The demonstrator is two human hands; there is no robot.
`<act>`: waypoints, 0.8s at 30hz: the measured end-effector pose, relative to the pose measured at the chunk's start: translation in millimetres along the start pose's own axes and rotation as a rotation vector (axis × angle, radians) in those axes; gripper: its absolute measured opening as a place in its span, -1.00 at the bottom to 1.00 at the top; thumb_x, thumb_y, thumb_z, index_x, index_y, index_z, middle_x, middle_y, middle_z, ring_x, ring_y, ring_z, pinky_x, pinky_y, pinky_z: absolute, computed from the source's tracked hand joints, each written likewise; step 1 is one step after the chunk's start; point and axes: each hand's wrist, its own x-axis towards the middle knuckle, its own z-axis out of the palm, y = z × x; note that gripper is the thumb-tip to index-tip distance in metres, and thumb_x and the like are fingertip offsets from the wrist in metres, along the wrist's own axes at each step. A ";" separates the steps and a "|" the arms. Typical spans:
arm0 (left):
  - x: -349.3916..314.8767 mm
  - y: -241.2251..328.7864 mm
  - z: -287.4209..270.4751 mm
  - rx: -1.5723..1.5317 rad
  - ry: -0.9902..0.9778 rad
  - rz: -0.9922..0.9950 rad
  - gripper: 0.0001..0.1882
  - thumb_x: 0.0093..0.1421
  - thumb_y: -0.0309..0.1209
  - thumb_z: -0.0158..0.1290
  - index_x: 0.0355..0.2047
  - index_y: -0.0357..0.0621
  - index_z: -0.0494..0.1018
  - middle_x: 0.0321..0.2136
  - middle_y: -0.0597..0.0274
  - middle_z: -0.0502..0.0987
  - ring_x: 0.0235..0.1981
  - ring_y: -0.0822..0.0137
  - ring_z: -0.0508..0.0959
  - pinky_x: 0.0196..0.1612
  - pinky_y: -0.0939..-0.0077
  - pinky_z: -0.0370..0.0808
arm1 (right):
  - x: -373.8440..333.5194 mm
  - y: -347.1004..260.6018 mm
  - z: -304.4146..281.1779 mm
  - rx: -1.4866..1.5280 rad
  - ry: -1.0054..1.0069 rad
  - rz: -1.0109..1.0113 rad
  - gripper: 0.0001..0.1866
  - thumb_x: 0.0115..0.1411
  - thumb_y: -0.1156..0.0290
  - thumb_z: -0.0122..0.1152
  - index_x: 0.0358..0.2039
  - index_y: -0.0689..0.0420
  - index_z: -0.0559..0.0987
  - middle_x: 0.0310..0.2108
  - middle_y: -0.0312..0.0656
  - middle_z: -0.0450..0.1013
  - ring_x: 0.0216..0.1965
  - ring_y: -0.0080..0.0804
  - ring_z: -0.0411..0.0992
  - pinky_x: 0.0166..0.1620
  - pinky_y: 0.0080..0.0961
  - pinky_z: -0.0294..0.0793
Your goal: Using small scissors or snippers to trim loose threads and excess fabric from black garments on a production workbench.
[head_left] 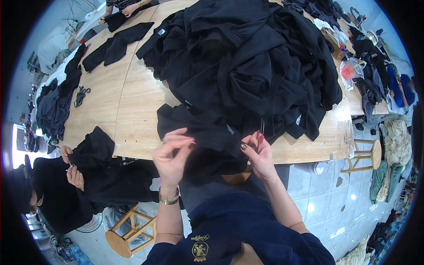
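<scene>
My right hand (263,159) holds small red-handled thread snips (261,138), their blades pointing away from me. Its thumb and forefinger are pressed together at the edge of a black garment (207,137), which drapes over the table's front edge toward my lap. Above the garment's left side, my left hand (170,157) is raised with thumb and fingertips brought together; anything between them is too small to make out. Beyond both hands rises a big heap of black garments (238,66), with a few small white labels showing.
The heap lies on a wooden table (139,97). Black scissors (81,96) lie at its left. A co-worker at left handles black cloth (95,148); another person's hands work at the far edge. Wooden stools (130,232) stand at both sides, and a clear plastic bag (352,70) lies at right.
</scene>
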 end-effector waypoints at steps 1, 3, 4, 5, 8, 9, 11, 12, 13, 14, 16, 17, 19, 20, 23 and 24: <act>-1.8 2.0 -3.2 -0.004 0.084 -0.051 -0.88 -0.04 -0.70 0.14 -0.46 -0.27 0.56 -0.42 0.15 0.56 -0.17 0.22 0.51 -0.07 0.41 0.39 | 0.1 -1.1 1.2 0.002 0.001 0.002 -0.70 0.07 0.65 0.15 -0.50 0.06 0.19 -0.39 -0.35 0.35 -0.42 -0.77 0.21 -0.32 -0.79 0.23; -4.8 2.5 -13.3 0.051 0.172 -0.070 -0.93 0.02 -0.69 0.10 -0.47 -0.31 0.53 -0.41 0.11 0.55 -0.21 0.25 0.52 -0.09 0.46 0.40 | -0.5 -4.1 5.5 -0.017 -0.012 0.002 -0.70 0.07 0.65 0.14 -0.51 0.06 0.19 -0.40 -0.35 0.35 -0.42 -0.77 0.22 -0.32 -0.78 0.24; -7.3 2.9 -16.3 0.053 0.172 -0.072 -0.93 0.02 -0.69 0.10 -0.47 -0.31 0.53 -0.41 0.11 0.55 -0.21 0.25 0.52 -0.09 0.46 0.40 | -0.8 -3.5 6.4 -0.015 -0.012 0.004 -0.70 0.07 0.65 0.14 -0.51 0.06 0.19 -0.40 -0.35 0.35 -0.42 -0.77 0.22 -0.32 -0.78 0.24; -9.9 3.7 -18.6 0.072 0.156 -0.091 -0.94 0.03 -0.69 0.10 -0.47 -0.32 0.51 -0.40 0.10 0.55 -0.23 0.28 0.52 -0.11 0.50 0.40 | -1.3 -3.0 7.1 -0.024 -0.003 -0.007 -0.71 0.07 0.64 0.15 -0.50 0.07 0.20 -0.40 -0.36 0.34 -0.43 -0.77 0.22 -0.33 -0.77 0.25; -14.7 10.7 -15.4 0.037 0.077 -0.219 -0.99 0.11 -0.65 0.03 -0.44 -0.35 0.43 -0.34 0.08 0.55 -0.47 0.51 0.52 -0.45 0.77 0.43 | -2.3 -1.2 8.0 -0.218 0.019 -0.046 -0.74 0.07 0.59 0.18 -0.49 0.11 0.23 -0.43 -0.34 0.31 -0.45 -0.71 0.23 -0.37 -0.72 0.27; -13.8 16.0 -8.7 0.063 0.037 -0.226 -0.96 0.16 -0.62 -0.01 -0.43 -0.35 0.40 -0.34 0.05 0.55 -0.46 0.51 0.52 -0.53 0.81 0.39 | -1.7 -2.0 8.0 -0.406 0.033 -0.081 -0.74 0.07 0.55 0.20 -0.49 0.15 0.24 -0.46 -0.31 0.28 -0.47 -0.66 0.23 -0.40 -0.68 0.28; -13.5 17.0 3.1 0.112 -0.071 -0.191 -0.91 0.26 -0.54 -0.12 -0.37 -0.34 0.33 -0.32 -0.01 0.53 -0.28 0.37 0.57 -0.61 0.81 0.45 | -2.8 -6.6 10.7 -0.635 0.054 -0.180 -0.73 0.07 0.49 0.22 -0.48 0.18 0.25 -0.50 -0.27 0.24 -0.51 -0.58 0.23 -0.42 -0.63 0.27; -13.7 16.4 9.3 0.112 -0.071 -0.196 -0.91 0.26 -0.54 -0.12 -0.37 -0.34 0.33 -0.32 -0.01 0.53 -0.28 0.37 0.57 -0.61 0.81 0.45 | -3.5 -10.8 13.3 -0.861 0.075 -0.280 -0.71 0.08 0.44 0.24 -0.48 0.22 0.26 -0.53 -0.24 0.21 -0.54 -0.49 0.22 -0.45 -0.58 0.26; -16.0 15.9 15.1 0.071 -0.087 -0.238 -0.90 0.27 -0.52 -0.16 -0.35 -0.34 0.29 -0.32 -0.02 0.53 -0.18 0.29 0.54 -0.56 0.76 0.51 | -5.5 -21.0 23.0 -0.904 0.101 -0.359 -0.66 0.08 0.35 0.25 -0.50 0.24 0.26 -0.58 -0.16 0.15 -0.59 -0.33 0.19 -0.48 -0.50 0.24; -17.7 14.6 19.0 0.029 -0.102 -0.280 -0.88 0.29 -0.50 -0.20 -0.33 -0.34 0.26 -0.31 -0.04 0.52 -0.09 0.20 0.52 -0.51 0.71 0.57 | -5.6 -23.7 23.4 -0.904 0.097 -0.349 -0.66 0.08 0.35 0.25 -0.50 0.24 0.26 -0.58 -0.16 0.15 -0.59 -0.33 0.19 -0.48 -0.50 0.24; -20.7 14.8 23.4 0.042 -0.145 -0.324 -0.84 0.32 -0.42 -0.24 -0.33 -0.29 0.20 -0.31 -0.06 0.52 -0.05 0.13 0.48 -0.46 0.58 0.63 | -11.3 -31.9 25.0 -0.992 0.087 -0.341 -0.65 0.08 0.32 0.26 -0.51 0.23 0.27 -0.63 -0.16 0.20 -0.63 -0.31 0.19 -0.52 -0.49 0.25; -22.9 16.5 25.5 0.039 -0.139 -0.347 -0.83 0.33 -0.40 -0.25 -0.34 -0.28 0.20 -0.32 -0.05 0.52 -0.08 0.16 0.50 -0.47 0.58 0.62 | -16.9 -40.3 29.3 -0.919 0.072 -0.191 -0.64 0.08 0.26 0.26 -0.52 0.21 0.29 -0.68 -0.16 0.26 -0.66 -0.23 0.26 -0.55 -0.44 0.27; -24.0 18.9 27.9 0.036 -0.134 -0.373 -0.82 0.33 -0.39 -0.27 -0.34 -0.27 0.19 -0.34 -0.03 0.53 -0.11 0.18 0.52 -0.48 0.58 0.62 | -22.4 -47.6 29.4 -1.037 -0.015 -0.179 -0.63 0.08 0.22 0.25 -0.52 0.19 0.30 -0.70 -0.17 0.28 -0.68 -0.20 0.29 -0.55 -0.42 0.28; -25.3 20.1 27.9 0.069 -0.124 -0.389 -0.81 0.34 -0.37 -0.27 -0.35 -0.26 0.19 -0.35 -0.02 0.53 -0.14 0.21 0.54 -0.50 0.59 0.61 | -24.9 -48.8 27.9 -1.150 -0.104 -0.176 -0.62 0.08 0.17 0.24 -0.52 0.18 0.31 -0.72 -0.18 0.30 -0.69 -0.16 0.33 -0.56 -0.40 0.29; -23.7 30.1 26.8 0.164 -0.143 -0.448 -0.79 0.34 -0.35 -0.28 -0.35 -0.25 0.18 -0.36 0.02 0.54 -0.21 0.26 0.57 -0.53 0.60 0.60 | -30.9 -46.4 20.8 -1.264 -0.208 -0.151 -0.60 0.11 0.05 0.16 -0.53 0.15 0.38 -0.71 -0.12 0.36 -0.65 -0.12 0.40 -0.55 -0.35 0.32; -23.2 34.2 25.7 0.228 -0.173 -0.487 -0.79 0.34 -0.35 -0.28 -0.35 -0.25 0.18 -0.37 0.04 0.55 -0.23 0.28 0.58 -0.55 0.60 0.59 | -32.4 -45.4 19.5 -1.299 -0.255 -0.122 -0.60 0.11 0.03 0.14 -0.54 0.15 0.40 -0.71 -0.09 0.37 -0.64 -0.12 0.41 -0.54 -0.34 0.33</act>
